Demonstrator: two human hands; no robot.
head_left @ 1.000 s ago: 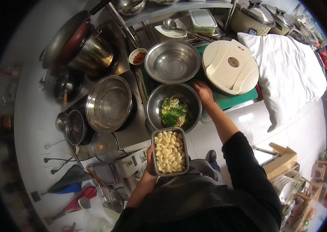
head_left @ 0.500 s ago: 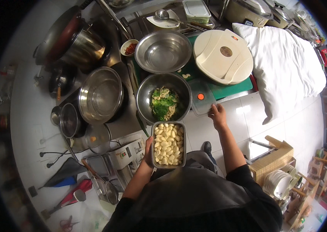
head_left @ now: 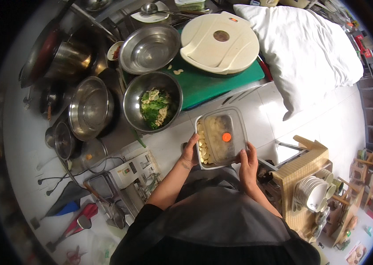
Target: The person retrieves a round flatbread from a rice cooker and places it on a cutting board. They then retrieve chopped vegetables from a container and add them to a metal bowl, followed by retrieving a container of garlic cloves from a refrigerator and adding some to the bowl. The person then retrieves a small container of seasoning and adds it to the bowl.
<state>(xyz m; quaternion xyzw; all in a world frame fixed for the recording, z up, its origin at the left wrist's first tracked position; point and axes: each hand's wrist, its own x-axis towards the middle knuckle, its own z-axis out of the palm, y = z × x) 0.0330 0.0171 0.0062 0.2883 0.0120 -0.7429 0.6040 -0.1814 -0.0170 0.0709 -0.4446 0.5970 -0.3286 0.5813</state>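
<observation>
Moved: translucent rectangular plastic lid [head_left: 231, 149], now over silver rectangular metal box [head_left: 214, 167] of pale garlic cloves [head_left: 203, 149] before you. Your left hand [head_left: 190, 150] grips box, right hand [head_left: 248, 165] lid; off-centre overlap could cause slippage.

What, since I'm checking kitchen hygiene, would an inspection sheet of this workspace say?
Surface: green board, pale pieces lying loose on it.
Job's things: box of garlic cloves; clear lid over it, set off to the right, cloves at left uncovered.
Clutter: cream round cover over the board; metal bowl beside a bowl of greens.
Hands: left hand grips the box's left side; right hand holds the lid's right edge.
Cables: black plugs on cords, at left.
Surroundings: tiled floor, stacked plates, large white cloth.
</observation>
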